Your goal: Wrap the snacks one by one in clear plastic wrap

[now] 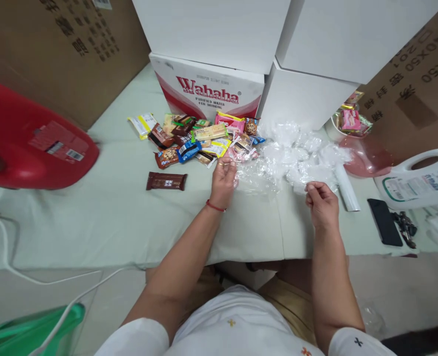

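My left hand (223, 184), with a red string on the wrist, is closed in a pinch at the edge of a clear plastic bag (258, 179). My right hand (322, 201) is also pinched, thumb against the fingers, by the near edge of a pile of crumpled clear plastic bags (296, 151); whatever its fingertips grip is too thin to make out. Just beyond my left hand lies a heap of wrapped snacks (207, 132) in several colours. One brown wrapped bar (166, 181) rests apart from them, to the left.
Behind the snacks stand a Wahaha carton (207, 89) and white boxes (211, 29). A red jug (37, 143) is at left. On the right are a white roll (347, 188), a pink translucent bowl (367, 155), a snack tub (333, 129), a white jug (419, 180), a phone (385, 222) and keys (405, 227).
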`<state>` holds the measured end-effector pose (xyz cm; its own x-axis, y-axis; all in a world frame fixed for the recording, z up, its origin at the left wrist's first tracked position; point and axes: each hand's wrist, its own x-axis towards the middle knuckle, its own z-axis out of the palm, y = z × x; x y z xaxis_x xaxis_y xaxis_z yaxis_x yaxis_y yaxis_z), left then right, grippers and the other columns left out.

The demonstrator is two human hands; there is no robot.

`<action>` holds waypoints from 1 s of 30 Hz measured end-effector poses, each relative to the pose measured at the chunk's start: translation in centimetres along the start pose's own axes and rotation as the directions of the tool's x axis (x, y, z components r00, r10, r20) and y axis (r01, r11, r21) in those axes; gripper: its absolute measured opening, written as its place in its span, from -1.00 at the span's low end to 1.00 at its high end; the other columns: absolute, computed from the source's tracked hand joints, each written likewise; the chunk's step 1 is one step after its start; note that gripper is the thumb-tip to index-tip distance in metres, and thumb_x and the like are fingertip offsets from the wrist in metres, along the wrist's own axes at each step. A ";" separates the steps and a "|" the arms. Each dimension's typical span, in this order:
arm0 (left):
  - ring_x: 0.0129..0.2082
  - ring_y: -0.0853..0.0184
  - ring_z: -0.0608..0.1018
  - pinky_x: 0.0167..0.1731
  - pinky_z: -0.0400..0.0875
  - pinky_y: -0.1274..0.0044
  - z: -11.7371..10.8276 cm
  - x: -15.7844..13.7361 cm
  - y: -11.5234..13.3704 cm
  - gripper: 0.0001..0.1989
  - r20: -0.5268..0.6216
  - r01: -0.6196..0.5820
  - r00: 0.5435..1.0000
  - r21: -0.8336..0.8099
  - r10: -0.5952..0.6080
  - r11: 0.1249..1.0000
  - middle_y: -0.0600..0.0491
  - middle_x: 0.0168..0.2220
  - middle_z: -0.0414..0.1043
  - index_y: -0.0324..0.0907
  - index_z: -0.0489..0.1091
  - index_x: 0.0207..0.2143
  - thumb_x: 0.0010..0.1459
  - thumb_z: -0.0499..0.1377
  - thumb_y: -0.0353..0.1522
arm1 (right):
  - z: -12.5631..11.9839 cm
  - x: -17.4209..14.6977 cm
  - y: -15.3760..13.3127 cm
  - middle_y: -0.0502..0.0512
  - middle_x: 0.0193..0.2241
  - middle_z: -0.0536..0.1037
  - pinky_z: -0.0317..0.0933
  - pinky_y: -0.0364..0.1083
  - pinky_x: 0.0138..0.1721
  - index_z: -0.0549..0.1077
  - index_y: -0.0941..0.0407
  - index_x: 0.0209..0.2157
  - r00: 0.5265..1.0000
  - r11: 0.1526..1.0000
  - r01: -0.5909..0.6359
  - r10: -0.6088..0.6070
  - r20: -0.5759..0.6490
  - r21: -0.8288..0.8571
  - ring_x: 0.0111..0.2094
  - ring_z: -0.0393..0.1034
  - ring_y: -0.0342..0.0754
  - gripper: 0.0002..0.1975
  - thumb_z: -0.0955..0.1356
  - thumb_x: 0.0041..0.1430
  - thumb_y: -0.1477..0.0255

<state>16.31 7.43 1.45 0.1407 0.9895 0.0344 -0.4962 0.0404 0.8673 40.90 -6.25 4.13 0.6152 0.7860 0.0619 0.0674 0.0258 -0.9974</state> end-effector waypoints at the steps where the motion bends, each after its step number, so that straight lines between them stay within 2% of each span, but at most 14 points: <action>1: -0.64 0.50 0.13 -0.66 0.00 0.60 0.3 -0.2 0.1 -0.51 0.056 0.037 0.998 -0.017 -0.036 0.999 0.26 -0.55 0.11 -0.05 0.25 -0.24 0.07 0.39 0.02 | 0.1 0.1 -0.2 0.02 -0.27 0.53 0.02 -0.19 -0.59 0.55 0.04 -0.18 1.000 1.000 0.012 -0.012 0.007 -0.027 -0.55 0.15 -0.23 -0.71 0.50 0.14 0.16; 3: -0.65 0.51 0.14 -0.68 0.00 0.62 0.8 -0.8 0.2 -0.49 0.161 0.094 0.983 -0.024 -0.089 0.995 0.27 -0.55 0.13 -0.05 0.25 -0.26 0.03 0.41 0.02 | 1.0 0.6 -0.5 0.08 0.01 0.53 0.06 -0.18 -0.56 0.50 -0.05 0.03 0.997 0.995 0.051 -0.045 0.069 -0.085 -0.52 0.18 -0.24 -0.57 0.47 0.17 0.12; 5: -0.65 0.52 0.16 -0.69 0.01 0.64 1.1 -1.3 0.2 -0.49 0.239 0.129 0.963 -0.016 -0.121 0.992 0.26 -0.54 0.16 -0.06 0.25 -0.28 0.03 0.42 0.01 | 2.4 1.6 -0.7 0.10 0.21 0.43 0.11 -0.17 -0.52 0.40 -0.14 0.20 0.975 0.988 0.073 -0.042 0.218 -0.139 -0.49 0.21 -0.24 -0.39 0.50 0.12 0.14; 7: -0.64 0.52 0.19 -0.70 0.03 0.65 1.0 -1.6 0.1 -0.50 0.292 0.157 0.945 -0.008 -0.148 0.988 0.26 -0.53 0.20 -0.07 0.25 -0.28 0.03 0.42 0.01 | 3.7 2.8 -0.9 0.10 0.15 0.48 0.15 -0.16 -0.48 0.39 -0.11 0.22 0.920 0.979 0.069 0.011 0.391 -0.190 -0.46 0.25 -0.22 -0.29 0.55 0.02 0.18; 9: -0.63 0.51 0.20 -0.69 0.05 0.65 0.7 -1.6 -0.1 -0.49 0.292 0.166 0.943 -0.006 -0.157 0.986 0.26 -0.53 0.21 -0.06 0.26 -0.26 0.03 0.42 0.01 | 4.3 3.8 -1.1 0.06 -0.12 0.58 0.17 -0.15 -0.41 0.53 0.01 0.07 0.869 0.967 0.081 0.050 0.491 -0.241 -0.43 0.28 -0.19 -0.41 0.56 -0.02 0.18; 11: -0.64 0.52 0.19 -0.69 0.05 0.65 0.2 -1.3 -0.4 -0.48 0.227 0.143 0.964 -0.017 -0.135 0.990 0.27 -0.53 0.19 -0.06 0.26 -0.25 0.01 0.43 0.01 | 4.0 4.4 -1.5 -0.01 -0.38 0.53 0.15 -0.14 -0.38 0.61 0.09 -0.17 0.875 0.955 0.109 0.038 0.482 -0.274 -0.44 0.26 -0.17 -0.60 0.54 0.00 0.15; 13: -0.65 0.53 0.16 -0.69 0.04 0.65 -0.2 -0.7 -0.7 -0.47 0.158 0.097 0.983 -0.014 -0.094 0.995 0.28 -0.53 0.15 -0.06 0.26 -0.26 0.00 0.43 0.02 | 2.9 4.2 -2.4 -0.05 -0.49 0.46 0.12 -0.13 -0.38 0.60 0.11 -0.32 0.901 0.949 0.119 0.020 0.434 -0.291 -0.46 0.22 -0.18 -0.68 0.53 0.03 0.15; 15: -0.65 0.53 0.15 -0.68 0.03 0.64 -0.4 -0.2 -1.0 -0.47 0.151 0.053 0.987 0.018 -0.055 0.998 0.28 -0.53 0.12 -0.07 0.26 -0.28 0.00 0.42 0.05 | 1.4 3.5 -3.4 -0.06 -0.50 0.45 0.11 -0.13 -0.38 0.59 0.11 -0.36 0.907 0.945 0.112 0.028 0.421 -0.306 -0.46 0.20 -0.18 -0.69 0.54 0.03 0.15; 18: -0.65 0.53 0.16 -0.67 0.05 0.62 -0.4 0.1 -1.2 -0.46 0.200 0.014 0.980 0.047 -0.023 0.999 0.27 -0.54 0.12 -0.09 0.28 -0.28 0.00 0.42 0.06 | -0.5 1.9 -4.6 -0.04 -0.47 0.48 0.13 -0.12 -0.34 0.61 0.10 -0.34 0.893 0.937 0.089 0.075 0.443 -0.337 -0.42 0.24 -0.16 -0.67 0.56 0.01 0.14; 23: -0.67 0.54 0.13 -0.68 0.00 0.62 0.0 0.0 -0.9 -0.46 0.170 0.016 0.985 -0.049 -0.008 0.999 0.28 -0.55 0.13 -0.06 0.27 -0.25 -0.02 0.45 0.03 | -0.9 -0.9 -3.2 -0.04 -0.34 0.57 0.25 -0.10 -0.17 0.65 0.07 -0.18 0.854 0.967 -0.087 0.196 0.482 -0.240 -0.30 0.37 -0.12 -0.57 0.62 -0.10 0.20; 26: -0.67 0.53 0.13 -0.69 0.00 0.62 0.1 0.0 -0.9 -0.44 0.144 0.021 0.989 -0.069 -0.010 0.997 0.29 -0.55 0.12 -0.06 0.27 -0.26 -0.04 0.46 0.03 | 0.3 -2.2 -1.4 -0.01 -0.29 0.59 0.33 -0.09 -0.17 0.62 0.08 -0.26 0.878 0.965 -0.247 0.260 0.402 -0.085 -0.28 0.42 -0.11 -0.57 0.64 -0.17 0.19; 28: -0.66 0.53 0.14 -0.68 0.03 0.62 0.0 0.1 -1.0 -0.44 0.129 0.028 0.991 -0.055 -0.021 0.998 0.28 -0.54 0.14 -0.07 0.27 -0.27 -0.05 0.46 0.03 | 0.8 -2.8 -0.5 -0.01 -0.31 0.58 0.36 -0.11 -0.26 0.58 0.07 -0.31 0.903 0.945 -0.326 0.299 0.310 0.036 -0.32 0.42 -0.12 -0.57 0.64 -0.20 0.17; 30: -0.65 0.53 0.16 -0.67 0.06 0.62 -0.2 0.1 -1.2 -0.45 0.126 0.030 0.992 -0.027 -0.027 0.999 0.27 -0.52 0.15 -0.07 0.27 -0.27 -0.05 0.46 0.02 | 0.9 -2.9 -0.2 -0.02 -0.38 0.55 0.32 -0.15 -0.40 0.54 0.07 -0.32 0.915 0.933 -0.353 0.328 0.236 0.072 -0.40 0.39 -0.14 -0.55 0.63 -0.21 0.16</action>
<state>16.73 7.52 0.35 0.2611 0.9625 0.0737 -0.5149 0.0743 0.8540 38.43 -7.94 4.08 0.3994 0.8733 -0.2790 -0.2105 -0.2088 -0.9550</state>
